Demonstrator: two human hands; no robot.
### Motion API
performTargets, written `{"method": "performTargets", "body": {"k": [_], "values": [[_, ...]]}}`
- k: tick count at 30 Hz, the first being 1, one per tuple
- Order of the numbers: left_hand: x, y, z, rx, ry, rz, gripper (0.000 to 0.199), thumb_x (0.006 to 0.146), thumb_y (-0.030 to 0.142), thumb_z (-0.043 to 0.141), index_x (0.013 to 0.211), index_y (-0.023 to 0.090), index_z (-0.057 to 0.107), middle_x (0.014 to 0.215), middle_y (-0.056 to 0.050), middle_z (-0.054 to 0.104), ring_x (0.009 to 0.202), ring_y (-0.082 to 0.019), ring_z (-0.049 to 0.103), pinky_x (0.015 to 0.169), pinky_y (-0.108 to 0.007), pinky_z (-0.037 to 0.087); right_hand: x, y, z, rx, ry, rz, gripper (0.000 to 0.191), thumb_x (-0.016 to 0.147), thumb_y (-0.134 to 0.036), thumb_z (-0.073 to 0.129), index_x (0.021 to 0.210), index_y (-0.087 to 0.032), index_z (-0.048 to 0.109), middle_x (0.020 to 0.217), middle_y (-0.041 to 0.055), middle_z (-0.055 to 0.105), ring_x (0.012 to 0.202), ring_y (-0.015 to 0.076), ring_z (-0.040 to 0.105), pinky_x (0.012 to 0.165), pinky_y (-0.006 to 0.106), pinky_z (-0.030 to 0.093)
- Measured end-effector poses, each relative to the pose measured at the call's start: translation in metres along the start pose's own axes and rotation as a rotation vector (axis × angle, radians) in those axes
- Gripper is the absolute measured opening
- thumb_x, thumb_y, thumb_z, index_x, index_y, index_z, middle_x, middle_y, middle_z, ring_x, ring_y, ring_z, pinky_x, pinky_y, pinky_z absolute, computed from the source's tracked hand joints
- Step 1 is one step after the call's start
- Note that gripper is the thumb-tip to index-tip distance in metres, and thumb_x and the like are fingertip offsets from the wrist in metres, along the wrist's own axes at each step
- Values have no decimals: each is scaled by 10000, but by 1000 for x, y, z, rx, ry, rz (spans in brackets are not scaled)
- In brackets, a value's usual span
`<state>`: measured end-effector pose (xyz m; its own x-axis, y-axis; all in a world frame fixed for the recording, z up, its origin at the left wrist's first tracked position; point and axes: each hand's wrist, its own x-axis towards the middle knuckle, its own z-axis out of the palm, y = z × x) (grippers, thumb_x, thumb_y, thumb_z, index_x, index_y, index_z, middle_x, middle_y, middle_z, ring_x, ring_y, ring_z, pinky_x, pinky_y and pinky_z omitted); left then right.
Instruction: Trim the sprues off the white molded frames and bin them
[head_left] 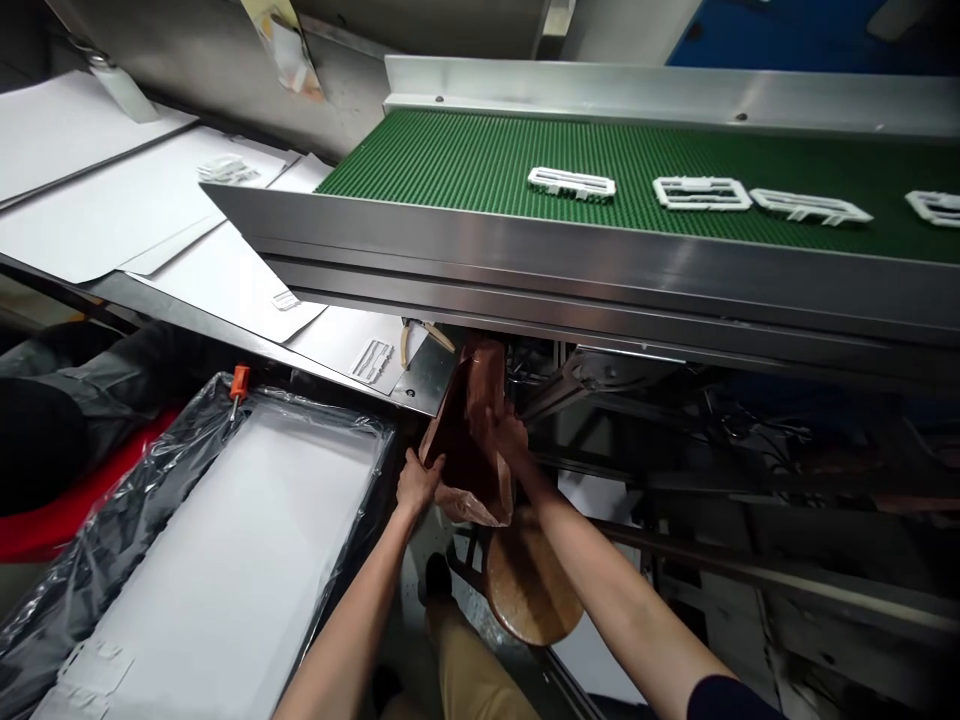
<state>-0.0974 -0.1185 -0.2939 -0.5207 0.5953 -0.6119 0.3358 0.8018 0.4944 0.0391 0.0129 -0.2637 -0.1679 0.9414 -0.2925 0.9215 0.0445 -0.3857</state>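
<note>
My left hand [418, 484] grips the lower left edge of a brown translucent bag [472, 440], and my right hand [510, 438] holds its right side. The bag hangs just below the steel side of a green cleated conveyor belt [525, 160]. Several white plastic frame-shaped parts [571, 183] lie on the belt, well above my hands. A pair of small cutting pliers [424, 338] with tan handles rests on a steel plate [427, 375], close behind the bag.
White sheets [127, 200] hold a few loose white parts [373, 361] left of the conveyor. Below left is a black-plastic-lined tray [225, 540] with an orange clamp [240, 380]. A round wooden stool [529, 585] stands under my arms; machine framing and cables fill the lower right.
</note>
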Motion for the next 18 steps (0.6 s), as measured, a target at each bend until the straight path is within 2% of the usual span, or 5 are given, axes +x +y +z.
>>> {"method": "performTargets", "body": {"k": [4, 9, 11, 14, 18], "values": [[-22, -12, -5, -73, 14, 59, 684, 831, 488, 534, 1355, 111, 307, 1276, -188, 492, 1124, -286, 507, 923, -452, 417, -49, 12, -1, 85, 102, -125, 548, 904, -325, 354, 1408, -146, 232, 1434, 136, 305, 1333, 254, 237, 1060, 409, 242], [-45, -24, -12, -83, 9, 74, 675, 833, 424, 560, 1369, 120, 284, 1272, -180, 498, 1121, -290, 510, 932, -477, 408, -107, 30, 1, 230, 129, -122, 567, 841, -232, 396, 1391, -136, 299, 1478, 105, 218, 1381, 260, 63, 1098, 456, 156], [-55, -29, -12, -80, 16, 60, 630, 846, 395, 549, 1359, 123, 304, 1261, -177, 506, 1107, -290, 521, 927, -488, 410, -132, 39, 0, 307, 132, -80, 548, 826, -233, 399, 1364, -142, 354, 1464, 98, 254, 1376, 247, 114, 1096, 436, 189], [-82, -37, -10, -81, 36, 70, 599, 870, 339, 509, 1361, 78, 284, 1260, -215, 502, 1113, -302, 522, 922, -487, 414, -180, 53, -4, 451, 94, 18, 513, 796, -237, 427, 1305, -174, 432, 1300, 99, 493, 1246, 229, 407, 1020, 395, 345], [-154, -50, 0, -103, 31, 296, 532, 878, 231, 414, 1359, 33, 298, 1327, -234, 446, 1214, -274, 443, 990, -393, 374, -255, 55, -8, 704, -28, 224, 420, 769, -267, 531, 1169, -140, 527, 902, 75, 658, 891, 225, 627, 792, 377, 498]]}}
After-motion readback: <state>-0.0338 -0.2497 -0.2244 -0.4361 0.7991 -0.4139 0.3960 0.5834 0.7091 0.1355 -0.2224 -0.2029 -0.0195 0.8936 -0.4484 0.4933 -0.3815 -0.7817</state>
